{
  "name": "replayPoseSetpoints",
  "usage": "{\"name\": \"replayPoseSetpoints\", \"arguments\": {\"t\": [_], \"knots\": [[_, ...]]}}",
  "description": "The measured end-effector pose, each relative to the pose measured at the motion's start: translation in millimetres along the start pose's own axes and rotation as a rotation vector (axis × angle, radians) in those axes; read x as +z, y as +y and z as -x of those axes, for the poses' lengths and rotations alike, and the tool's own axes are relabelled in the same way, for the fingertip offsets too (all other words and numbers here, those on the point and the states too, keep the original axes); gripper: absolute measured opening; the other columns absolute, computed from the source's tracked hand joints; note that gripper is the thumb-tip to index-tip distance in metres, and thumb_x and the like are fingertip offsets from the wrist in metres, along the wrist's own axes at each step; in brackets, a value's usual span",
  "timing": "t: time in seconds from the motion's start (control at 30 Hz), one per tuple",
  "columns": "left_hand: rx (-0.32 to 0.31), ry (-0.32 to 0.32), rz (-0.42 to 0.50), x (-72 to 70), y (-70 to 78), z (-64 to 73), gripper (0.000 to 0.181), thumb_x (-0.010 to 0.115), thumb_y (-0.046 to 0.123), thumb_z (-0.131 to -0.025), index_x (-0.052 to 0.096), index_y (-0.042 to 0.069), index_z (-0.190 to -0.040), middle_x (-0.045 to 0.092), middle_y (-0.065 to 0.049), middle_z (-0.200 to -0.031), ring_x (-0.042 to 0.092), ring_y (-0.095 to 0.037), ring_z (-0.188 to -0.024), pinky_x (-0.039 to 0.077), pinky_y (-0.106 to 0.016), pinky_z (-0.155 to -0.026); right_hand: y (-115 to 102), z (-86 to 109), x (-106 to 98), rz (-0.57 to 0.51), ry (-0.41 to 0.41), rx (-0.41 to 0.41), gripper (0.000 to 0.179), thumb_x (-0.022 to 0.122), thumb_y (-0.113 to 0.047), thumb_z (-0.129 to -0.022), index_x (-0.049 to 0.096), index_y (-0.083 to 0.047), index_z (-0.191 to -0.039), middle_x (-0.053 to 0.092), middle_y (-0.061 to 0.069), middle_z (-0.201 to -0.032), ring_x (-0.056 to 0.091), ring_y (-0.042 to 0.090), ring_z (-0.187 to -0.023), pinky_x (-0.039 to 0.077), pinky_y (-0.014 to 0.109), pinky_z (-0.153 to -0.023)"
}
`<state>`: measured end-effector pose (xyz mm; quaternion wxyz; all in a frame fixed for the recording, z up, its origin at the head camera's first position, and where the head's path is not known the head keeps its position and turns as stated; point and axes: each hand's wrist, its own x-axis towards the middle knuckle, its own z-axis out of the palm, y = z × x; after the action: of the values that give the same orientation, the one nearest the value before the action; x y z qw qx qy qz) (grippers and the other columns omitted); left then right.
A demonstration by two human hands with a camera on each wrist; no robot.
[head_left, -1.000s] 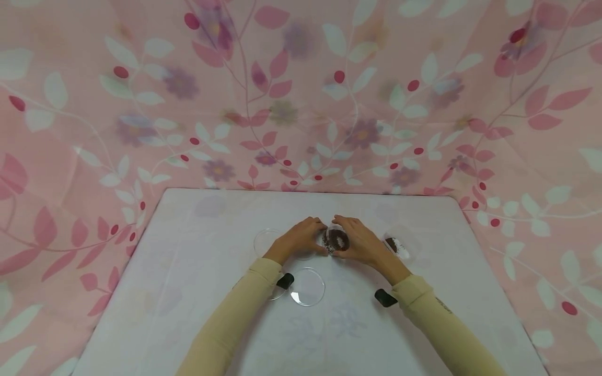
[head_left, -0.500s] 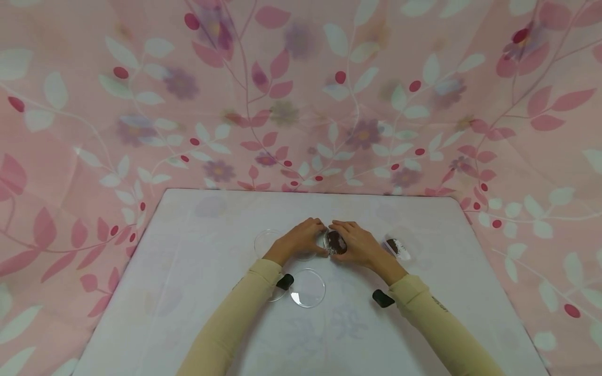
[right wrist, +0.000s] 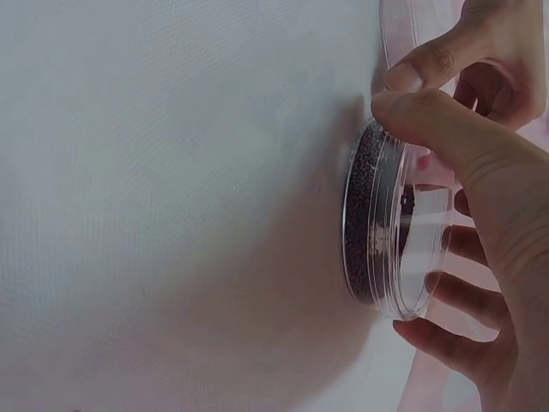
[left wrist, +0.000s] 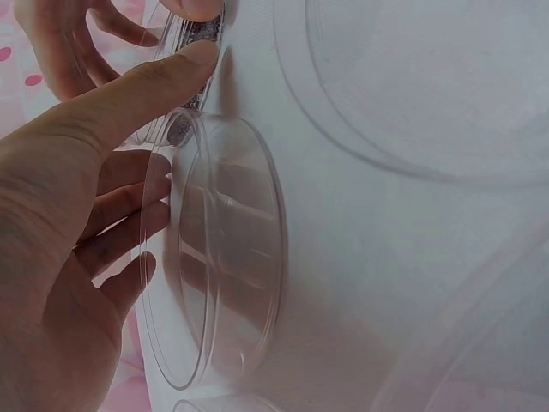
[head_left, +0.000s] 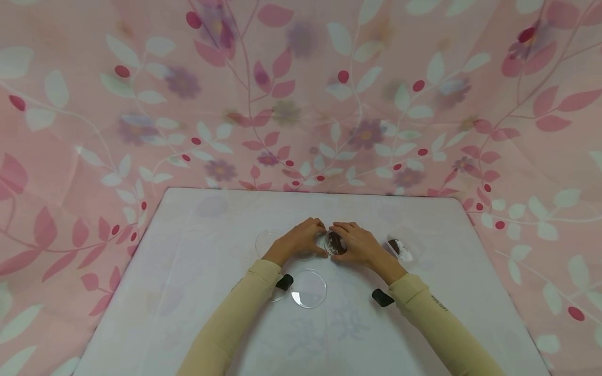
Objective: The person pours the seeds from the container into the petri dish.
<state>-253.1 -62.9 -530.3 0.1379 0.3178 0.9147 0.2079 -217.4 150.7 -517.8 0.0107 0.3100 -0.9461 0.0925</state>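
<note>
Near the table's middle, a round clear petri dish with dark granules inside stands between my two hands. My right hand grips it from the right, thumb at the near rim and fingers round the far side. My left hand curves round its left edge, and in the left wrist view its thumb presses at the rim. In the right wrist view the dark layer lies under a clear lid, close over the table. Below my left palm is a clear dish without granules.
More clear dishes lie about: one flat dish in front and another left of my left hand. To the right rests a clear container with dark and white contents. A floral curtain hangs behind the white table.
My right hand has shifted slightly left with the granule dish, whose dark face has turned and come closer to my left hand. The left hand has hardly moved.
</note>
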Motion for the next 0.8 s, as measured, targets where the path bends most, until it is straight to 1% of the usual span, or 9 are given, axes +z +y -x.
{"name": "replayPoseSetpoints", "arguments": {"t": [0.33,0.57,0.8], "knots": [[-0.002,-0.004,0.021,-0.4,0.7,-0.2,0.066,0.084,0.045,-0.074,0.066,0.008,-0.126,0.057,-0.001,-0.131,0.049,-0.018,-0.125,0.043,-0.034,-0.111,-0.2,-1.2,0.9,0.007,-0.037,0.015,0.082,0.081,-0.052,-0.073,0.054,-0.013,-0.139,0.054,0.009,-0.142,0.055,0.032,-0.125,0.054,0.048,-0.094],[0.001,-0.005,0.008,-0.6,1.0,0.0,0.066,0.084,0.045,-0.074,0.066,0.009,-0.126,0.057,-0.001,-0.131,0.049,-0.018,-0.125,0.043,-0.034,-0.111,-1.4,-0.7,-0.6,-0.007,-0.057,0.039,0.081,0.081,-0.052,-0.073,0.055,-0.014,-0.139,0.055,0.008,-0.141,0.055,0.03,-0.124,0.055,0.048,-0.092],[-0.013,-0.004,-0.003,-0.7,2.3,-0.1,0.066,0.084,0.046,-0.074,0.066,0.009,-0.126,0.057,-0.001,-0.131,0.05,-0.017,-0.124,0.044,-0.034,-0.11,-1.7,-0.6,-0.2,-0.024,-0.066,0.042,0.081,0.082,-0.051,-0.073,0.055,-0.013,-0.138,0.056,0.009,-0.14,0.056,0.031,-0.123,0.055,0.048,-0.093]]}}
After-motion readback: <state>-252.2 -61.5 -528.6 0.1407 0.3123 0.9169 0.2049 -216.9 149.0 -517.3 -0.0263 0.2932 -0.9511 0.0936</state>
